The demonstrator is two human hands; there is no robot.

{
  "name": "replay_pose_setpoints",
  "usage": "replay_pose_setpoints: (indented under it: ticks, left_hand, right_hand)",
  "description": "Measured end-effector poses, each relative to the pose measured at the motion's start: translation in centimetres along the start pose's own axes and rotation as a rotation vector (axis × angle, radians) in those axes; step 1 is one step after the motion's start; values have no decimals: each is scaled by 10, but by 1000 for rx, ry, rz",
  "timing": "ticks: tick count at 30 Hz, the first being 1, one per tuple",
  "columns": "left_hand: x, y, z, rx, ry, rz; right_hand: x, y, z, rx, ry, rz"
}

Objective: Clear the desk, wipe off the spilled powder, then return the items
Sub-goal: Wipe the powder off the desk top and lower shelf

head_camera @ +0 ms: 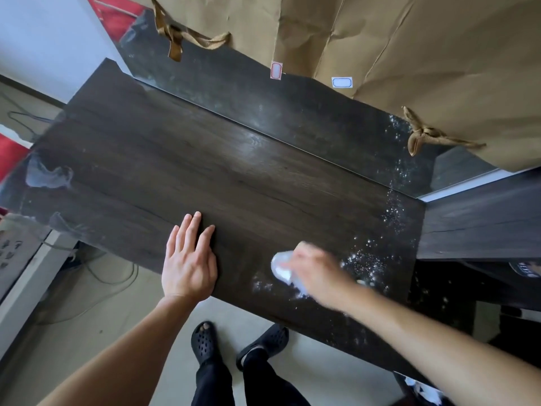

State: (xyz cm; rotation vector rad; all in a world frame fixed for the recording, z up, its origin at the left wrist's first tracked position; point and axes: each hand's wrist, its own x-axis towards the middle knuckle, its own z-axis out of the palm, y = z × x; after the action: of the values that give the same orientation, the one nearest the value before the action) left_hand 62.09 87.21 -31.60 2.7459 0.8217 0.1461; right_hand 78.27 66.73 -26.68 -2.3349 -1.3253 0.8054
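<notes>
Most powder (366, 259) lay at three o'clock of the right hand (316, 273), which clutched a white wad (281, 266); left hand (190, 262) lay flat, fingers spread.

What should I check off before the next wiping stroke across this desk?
1. Desk cleared of items: ok, only powder shows on the wood.
2. Right hand has a grip on the white cloth: ok, though blurred.
3. Left hand bracing flat on the desk: ok.
4. Powder gone: not ok, specks remain beside the cloth and run toward the far right corner.
5. Powder kept off the floor: cannot tell.
</notes>
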Motion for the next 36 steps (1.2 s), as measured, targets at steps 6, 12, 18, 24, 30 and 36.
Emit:
replay_pose_setpoints:
  ticks: [6,12,18,24,30,36]
  left_hand:
    - [-1,-2,3,7,8,6]
    - [-2,-3,4,6,8,0]
    - [-2,-5,6,-14,15,9]
    - [-3,-7,7,-8,0,9]
    - [-3,-10,9,-24,-8,29]
    - [-4,1,9,-33,-10,-42]
  right_hand:
    - [70,84,-52,-82,588,570]
    - [40,-21,41,-132,365,28]
    - [-45,-46,71,-80,31,-197]
    - [18,-29,45,-112,423,294]
    - [-49,-86,113,-215,126,-31]
    - [-111,-51,72,-30,277,148]
